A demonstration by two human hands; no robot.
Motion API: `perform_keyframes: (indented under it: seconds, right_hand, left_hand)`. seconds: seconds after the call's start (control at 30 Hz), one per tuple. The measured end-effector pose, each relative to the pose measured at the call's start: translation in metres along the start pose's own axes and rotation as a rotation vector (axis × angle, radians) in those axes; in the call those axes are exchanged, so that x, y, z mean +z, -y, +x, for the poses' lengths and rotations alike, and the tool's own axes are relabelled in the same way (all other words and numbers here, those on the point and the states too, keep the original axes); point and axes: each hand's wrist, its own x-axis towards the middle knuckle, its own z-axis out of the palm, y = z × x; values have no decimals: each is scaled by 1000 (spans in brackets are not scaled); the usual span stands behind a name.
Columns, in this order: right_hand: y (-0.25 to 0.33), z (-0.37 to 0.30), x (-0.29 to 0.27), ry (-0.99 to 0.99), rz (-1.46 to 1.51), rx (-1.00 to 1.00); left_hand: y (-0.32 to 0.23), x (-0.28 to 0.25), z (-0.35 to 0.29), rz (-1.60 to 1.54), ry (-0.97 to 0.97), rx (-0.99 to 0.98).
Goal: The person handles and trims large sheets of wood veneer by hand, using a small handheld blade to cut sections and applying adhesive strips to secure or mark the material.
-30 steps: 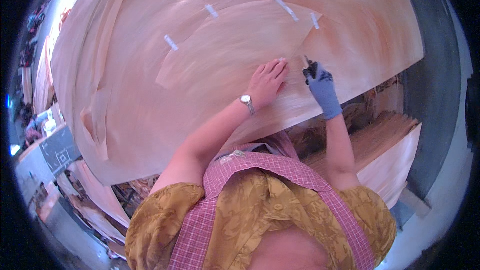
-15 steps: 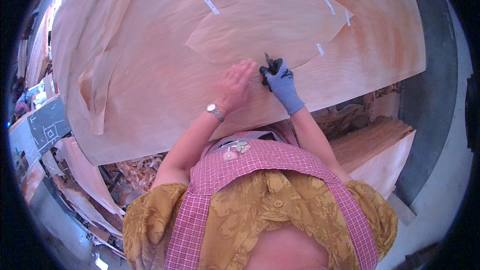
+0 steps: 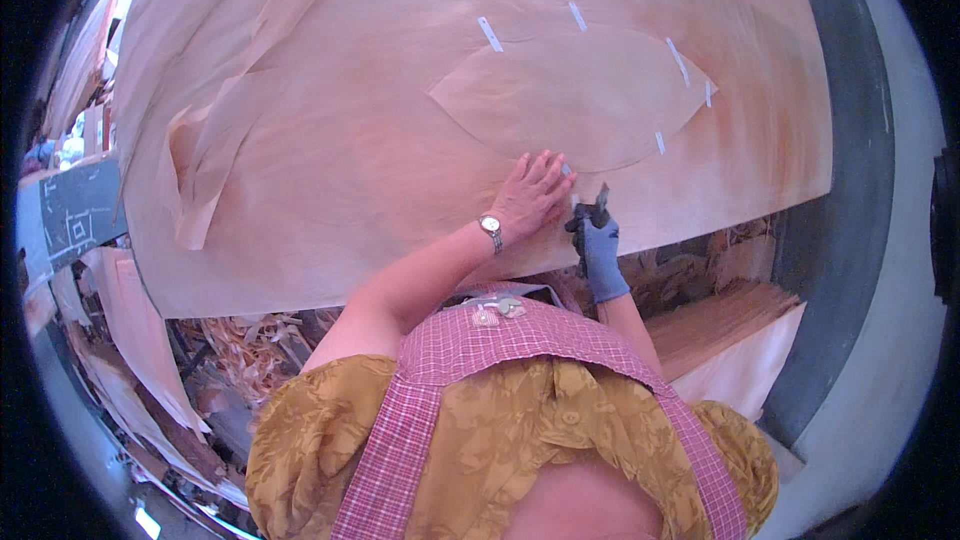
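Note:
A large, thin sheet of pale wood veneer (image 3: 330, 190) spreads out before me. On it lies a leaf-shaped veneer patch (image 3: 580, 90), with several short white tape strips (image 3: 490, 34) stuck across its far and right edges. My left hand (image 3: 535, 195), bare, rests flat with fingers stretched at the patch's near edge, the fingertips by another small tape strip (image 3: 567, 170). Just to its right, my right hand (image 3: 597, 243), in a blue glove with black fingers, is closed around a small dark-bladed knife (image 3: 602, 196); its handle is hidden. A pale bit shows beside the gloved fingers.
Loose, folded veneer strips (image 3: 205, 170) lie on the sheet's left side. Below the near edge are curled wood scraps (image 3: 250, 355) on the left and a stack of veneer (image 3: 725, 335) on the right. A dark green border (image 3: 850, 140) runs along the right.
My view has shifted, so the patch appears farther right and lower. My left hand has flattened at the patch's near edge. The gloved right hand with the knife has drawn back toward me.

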Motion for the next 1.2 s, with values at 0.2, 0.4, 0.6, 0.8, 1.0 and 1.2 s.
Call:
perform_keyframes:
  seconds: [0.2, 0.4, 0.6, 0.8, 1.0, 1.2]
  right_hand:
    - [88, 49, 69, 377, -119, -328]
    - [136, 90, 194, 574, -95, -247]
    - [91, 148, 222, 346, -583, -591]
    - [121, 155, 197, 312, -961, -882]
    - [134, 88, 190, 630, -904, -573]
    - [126, 92, 129, 254, -1067, -818]
  left_hand:
    - [53, -6, -33, -403, -319, -195]
    - [110, -70, -43, -31, -532, -672]
    - [150, -49, -15, 268, -377, -472]
    - [160, -44, -12, 153, -426, -485]
    - [170, -69, -59, 81, -546, -760]
    - [185, -74, -111, 124, -452, -870]
